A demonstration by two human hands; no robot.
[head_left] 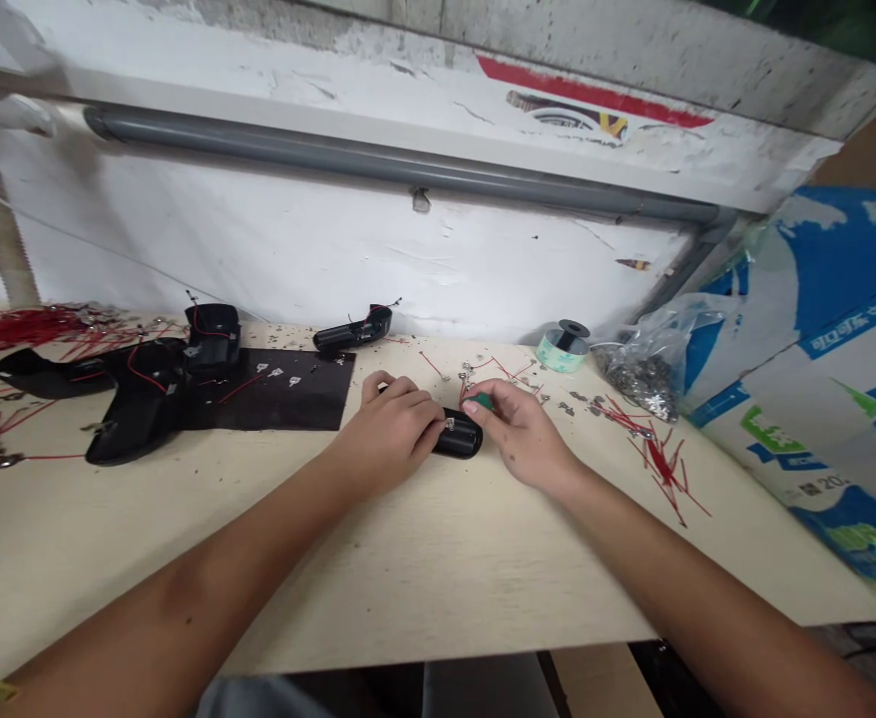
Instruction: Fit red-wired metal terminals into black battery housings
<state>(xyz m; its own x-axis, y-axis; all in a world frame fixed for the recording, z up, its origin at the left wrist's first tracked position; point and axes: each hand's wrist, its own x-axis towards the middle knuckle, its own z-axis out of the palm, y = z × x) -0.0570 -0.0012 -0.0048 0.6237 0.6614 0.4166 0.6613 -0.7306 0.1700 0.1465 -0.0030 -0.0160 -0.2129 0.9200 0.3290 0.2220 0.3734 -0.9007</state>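
My left hand [400, 424] is closed over a black plastic housing [462, 435] that lies on the table, and it hides the housing's left part. On the housing, beside my left fingertips, sits a small metal clip [450, 424]. Just right of it, my right hand [517, 424] pinches a small green object [481, 400] between thumb and fingers; most of that object is hidden, so its kind does not show. A bit of red wire [463, 381] shows by the right fingertips.
Several black housings [139, 399] with red wires stand at the left, near a black mat [295, 391]. Red wires [662, 464] lie at the right. A tape roll [562, 346] and a bag of metal parts [644, 369] stand by a blue-and-white carton [827, 399].
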